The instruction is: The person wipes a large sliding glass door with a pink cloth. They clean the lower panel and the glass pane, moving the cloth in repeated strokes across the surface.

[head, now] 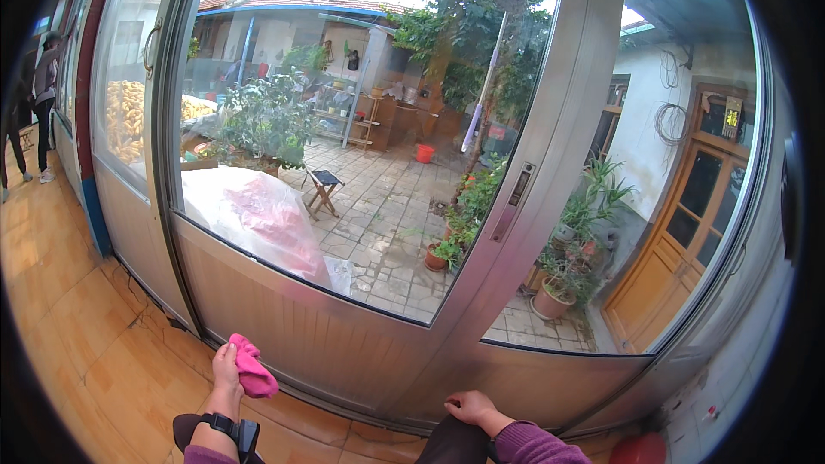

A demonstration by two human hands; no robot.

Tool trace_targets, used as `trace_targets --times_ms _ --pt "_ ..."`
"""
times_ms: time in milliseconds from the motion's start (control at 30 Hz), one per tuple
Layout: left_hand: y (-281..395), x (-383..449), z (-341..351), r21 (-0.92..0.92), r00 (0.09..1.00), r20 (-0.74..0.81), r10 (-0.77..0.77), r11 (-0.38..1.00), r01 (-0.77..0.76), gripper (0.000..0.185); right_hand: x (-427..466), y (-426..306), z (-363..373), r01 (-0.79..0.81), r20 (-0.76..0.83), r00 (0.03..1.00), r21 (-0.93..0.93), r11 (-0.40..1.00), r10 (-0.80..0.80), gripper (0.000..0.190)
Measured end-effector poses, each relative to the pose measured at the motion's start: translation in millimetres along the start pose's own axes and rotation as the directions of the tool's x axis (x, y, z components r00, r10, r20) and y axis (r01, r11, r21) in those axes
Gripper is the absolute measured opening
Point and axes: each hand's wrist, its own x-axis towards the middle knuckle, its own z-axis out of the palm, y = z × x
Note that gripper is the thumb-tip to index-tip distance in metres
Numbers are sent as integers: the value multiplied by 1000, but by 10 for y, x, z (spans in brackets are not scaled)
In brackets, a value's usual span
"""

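Note:
My left hand (225, 370) grips a bright pink cloth (254, 374), which bunches out to the right of the fingers. Just beyond the cloth is the lower metal panel (303, 328) of a sliding glass door; whether they touch is hard to tell. My right hand (475, 407) rests above my dark-trousered knee, close to the same door, its fingers curled in with nothing seen in them. The large glass pane (367, 206) rises ahead, set in a metal frame with a recessed latch (514, 203). A curved handle (152, 48) is on the left panel.
Orange tiles (71, 335) cover the floor at left, where people (42, 96) stand farther off. A red rounded object (638, 448) sits low at right by the wall. Through the glass show a plastic-covered heap (251, 219), a folding stool (324, 190), potted plants and a purple-handled pole (483, 90).

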Motion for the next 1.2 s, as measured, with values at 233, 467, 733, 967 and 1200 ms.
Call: trace_targets --times_ms 233,467,733,967,1200 --pt "-12 3 -49 22 1000 -18 3 1000 -3 18 -9 -94 -81 95 -153 986 166 982 -70 27" --pt "-112 71 -75 30 1000 6 11 999 -12 19 166 -1074 -1432 518 -776 334 -322 792 -534 28" --pt "-215 104 -58 -24 998 -64 -2 1000 0 17 405 -1708 -3009 46 -666 -30 -746 665 -745 43" --pt "-327 191 -118 -102 1000 -17 10 995 -11 16 534 -1657 -3444 52 -503 -45 -864 501 -863 31" --pt "-515 269 -180 -58 1000 8 -14 998 14 16 534 -1675 -3637 120 -380 -56 -921 371 -923 18"
